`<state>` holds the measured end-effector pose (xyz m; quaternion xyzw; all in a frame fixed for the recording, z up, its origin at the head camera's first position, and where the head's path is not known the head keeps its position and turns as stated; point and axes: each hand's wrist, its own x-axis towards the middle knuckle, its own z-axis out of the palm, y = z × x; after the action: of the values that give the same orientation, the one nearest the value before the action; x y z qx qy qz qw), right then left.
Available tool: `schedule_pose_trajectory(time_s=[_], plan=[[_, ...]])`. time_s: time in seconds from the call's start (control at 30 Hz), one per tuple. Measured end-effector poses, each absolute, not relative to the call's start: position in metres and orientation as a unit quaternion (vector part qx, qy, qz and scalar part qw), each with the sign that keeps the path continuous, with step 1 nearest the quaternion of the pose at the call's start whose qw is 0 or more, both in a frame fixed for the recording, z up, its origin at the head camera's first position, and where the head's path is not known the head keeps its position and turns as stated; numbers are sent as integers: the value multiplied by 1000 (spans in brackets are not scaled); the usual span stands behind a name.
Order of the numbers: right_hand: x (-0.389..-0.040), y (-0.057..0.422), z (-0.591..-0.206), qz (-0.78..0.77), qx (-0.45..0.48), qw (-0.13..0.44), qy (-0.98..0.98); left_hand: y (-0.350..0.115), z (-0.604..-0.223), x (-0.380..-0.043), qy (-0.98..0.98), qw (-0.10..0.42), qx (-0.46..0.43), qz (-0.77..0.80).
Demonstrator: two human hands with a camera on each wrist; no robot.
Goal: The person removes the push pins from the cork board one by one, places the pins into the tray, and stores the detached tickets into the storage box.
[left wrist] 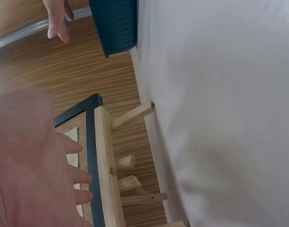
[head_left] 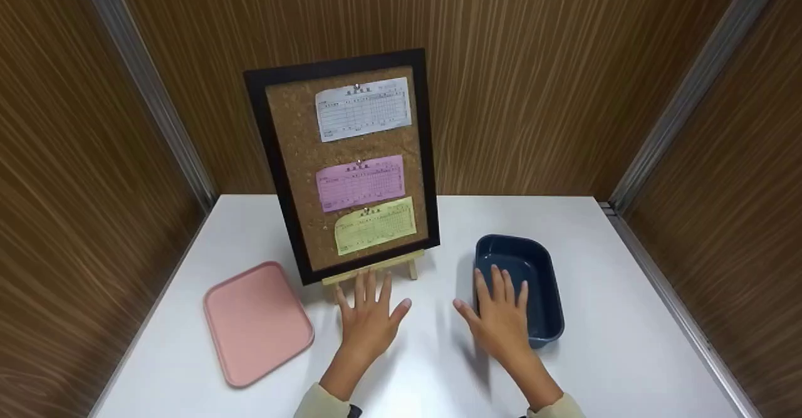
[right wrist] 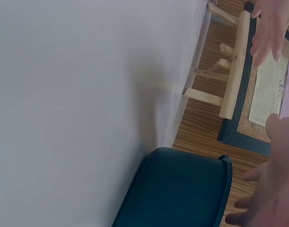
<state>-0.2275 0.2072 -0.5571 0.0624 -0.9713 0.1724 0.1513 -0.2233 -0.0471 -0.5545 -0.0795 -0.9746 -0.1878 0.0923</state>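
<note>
My left hand (head_left: 368,321) hovers with fingers spread in front of the small wooden easel (head_left: 376,269), holding nothing. Over the left edge of a dark blue bin (head_left: 540,280) is my right hand (head_left: 501,324), its fingers also spread and nothing in them. On the easel leans a black-framed cork board (head_left: 291,155). Three paper slips are pinned to it: a white slip (head_left: 364,111) at the top, a pink slip (head_left: 361,184) below, and a yellow slip (head_left: 376,227) lowest. In the left wrist view, the wooden easel (left wrist: 109,165) stands beyond the left palm (left wrist: 28,161).
A pink tray (head_left: 258,324) lies flat on the white table (head_left: 420,368), left of the easel. Wood-grain panels (head_left: 514,79) enclose the table at the back and both sides, with metal strips (head_left: 664,98) at the corners.
</note>
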Motion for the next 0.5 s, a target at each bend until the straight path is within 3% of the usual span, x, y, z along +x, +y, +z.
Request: schedule_pose_trajectory(time_s=[0.5], plan=[[-235,199,-531,241,70,196,-948,-56,-525,-230,-946,192,-70,-252]])
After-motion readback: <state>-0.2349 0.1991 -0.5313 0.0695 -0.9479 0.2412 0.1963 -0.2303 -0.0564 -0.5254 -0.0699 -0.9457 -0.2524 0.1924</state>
